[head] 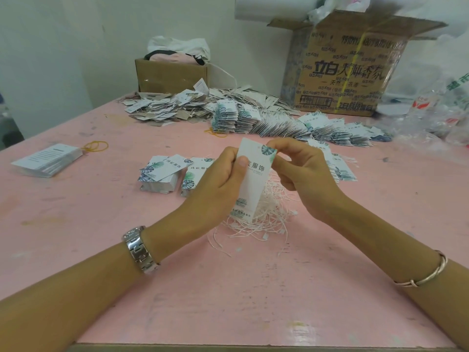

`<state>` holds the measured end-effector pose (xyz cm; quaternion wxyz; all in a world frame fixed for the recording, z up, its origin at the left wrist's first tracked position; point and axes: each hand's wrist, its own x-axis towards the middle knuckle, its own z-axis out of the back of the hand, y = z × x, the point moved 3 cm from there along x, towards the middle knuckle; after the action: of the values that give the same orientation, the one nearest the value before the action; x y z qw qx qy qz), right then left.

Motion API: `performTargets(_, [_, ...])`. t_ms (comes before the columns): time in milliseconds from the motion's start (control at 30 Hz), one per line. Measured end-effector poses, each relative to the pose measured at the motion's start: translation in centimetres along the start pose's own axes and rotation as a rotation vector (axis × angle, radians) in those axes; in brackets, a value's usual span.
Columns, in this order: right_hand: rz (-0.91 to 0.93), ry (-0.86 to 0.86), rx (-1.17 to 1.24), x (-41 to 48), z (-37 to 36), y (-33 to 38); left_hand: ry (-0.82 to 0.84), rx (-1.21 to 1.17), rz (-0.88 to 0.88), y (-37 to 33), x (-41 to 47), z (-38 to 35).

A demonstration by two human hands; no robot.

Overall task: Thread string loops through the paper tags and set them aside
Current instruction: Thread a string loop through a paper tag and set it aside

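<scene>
a: at the centre of the frame, the left hand (223,179) has its fingers closed round a paper tag (255,179), thumb pressed on the printed face, so the card stands nearly upright.

b: and the right hand (302,171)?

a: its fingers are pinched narrow at the tag's upper corner, by the leaf print. my guess is that's where the hole sits, so the card is tipped to bring that corner to the fingertips.

b: can you see a string going through?

a: no. the hole and any loop are covered by the fingertips, so i cannot tell if threading has begun.

b: where's the supply?

a: loose white strings (261,219) lie in a tangle on the pink surface (228,288) right under the hands, close for quick picking. unthreaded stacks (162,176) sit just left of centre.

b: finished ones?

a: fanned rows of tags (279,125) lie toward the upper right, likely the set-aside pile, near a big cardboard box (347,69). the fine strings on them are hard to make out.
</scene>
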<state>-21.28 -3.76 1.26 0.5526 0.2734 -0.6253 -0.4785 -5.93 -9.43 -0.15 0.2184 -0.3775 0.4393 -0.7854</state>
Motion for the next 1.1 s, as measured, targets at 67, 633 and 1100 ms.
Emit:
performTargets(67, [-0.005, 0.011, 0.021, 0.01, -0.05, 0.01, 0.019, 0.008, -0.012, -0.05, -0.08, -0.16])
performTargets(633, [-0.052, 0.094, 0.059, 0.10, 0.06, -0.03, 0.054, 0.034, -0.076, 0.11, -0.16, -0.41])
performTargets(1100, [-0.077, 0.184, 0.089, 0.26, 0.38, -0.23, 0.100, 0.008, -0.081, -0.27, -0.47, -0.52])
